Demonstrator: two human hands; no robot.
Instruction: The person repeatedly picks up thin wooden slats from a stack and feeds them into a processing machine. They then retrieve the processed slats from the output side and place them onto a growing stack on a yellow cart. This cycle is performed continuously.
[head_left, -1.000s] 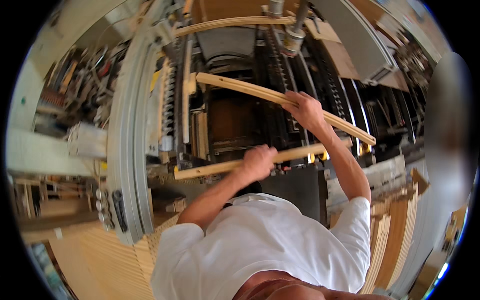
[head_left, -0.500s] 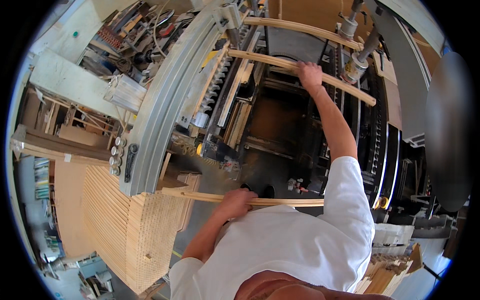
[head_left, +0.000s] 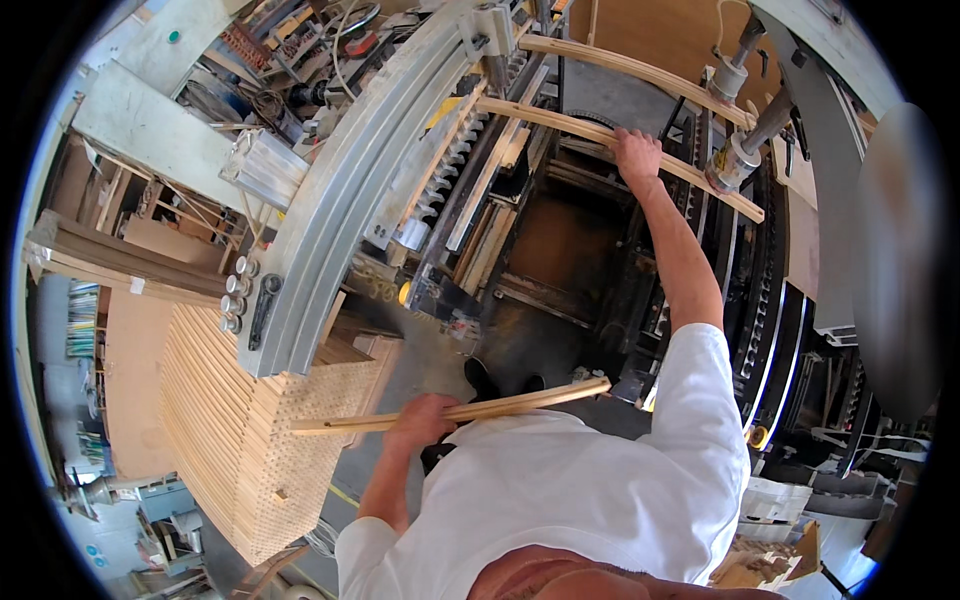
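My left hand (head_left: 422, 420) is closed around a long wooden strip (head_left: 520, 402) in front of my waist. That strip slants, its right end farther from me than its left, which reaches over the stack at my left. With my right arm stretched out over the machine, my right hand (head_left: 637, 158) grips a second wooden strip (head_left: 550, 116), its fingertips partly hidden behind it. This strip spans the machine's two rails, its right end by a metal cylinder clamp (head_left: 733, 166). Beyond it, a third wooden strip (head_left: 630, 62) lies across the machine, roughly parallel.
A large stack of wooden strips (head_left: 215, 400) stands at my left, beside a thick grey metal beam (head_left: 345, 190). Toothed rails (head_left: 440, 175) run along the machine's left side. More wood pieces (head_left: 765, 555) lie at lower right. A blurred dark shape (head_left: 900, 260) fills the right edge.
My left hand has shifted left with its strip, whose right end has swung away from me. My right hand keeps its place on the second strip. The whole view has shifted slightly.
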